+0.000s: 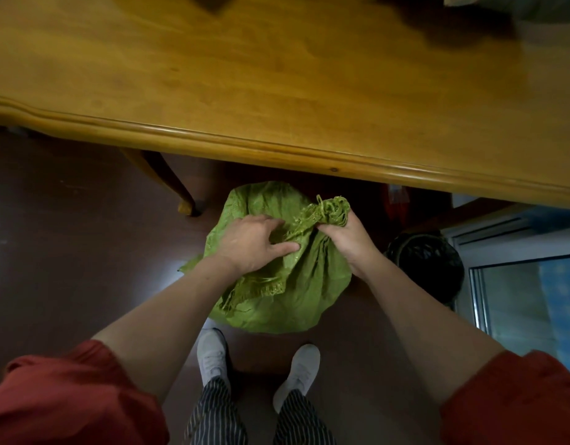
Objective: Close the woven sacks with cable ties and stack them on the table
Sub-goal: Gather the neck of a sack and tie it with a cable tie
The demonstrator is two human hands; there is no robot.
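A full green woven sack (296,293) stands on the dark floor in front of my feet, just under the near edge of the wooden table (277,91). My right hand (349,239) is clenched around the bunched, frayed mouth of the sack, which sticks up above the fist. My left hand (255,240) lies on the sack's top left of the bunch, fingers spread and pressing into the loose fabric. No cable tie is visible.
A table leg (168,178) stands to the left of the sack. A bin lined with a black bag (428,261) sits on the right, beside a glass door frame (489,284). A red packet (396,203) lies under the table. Pale sacks (508,4) show at the far right.
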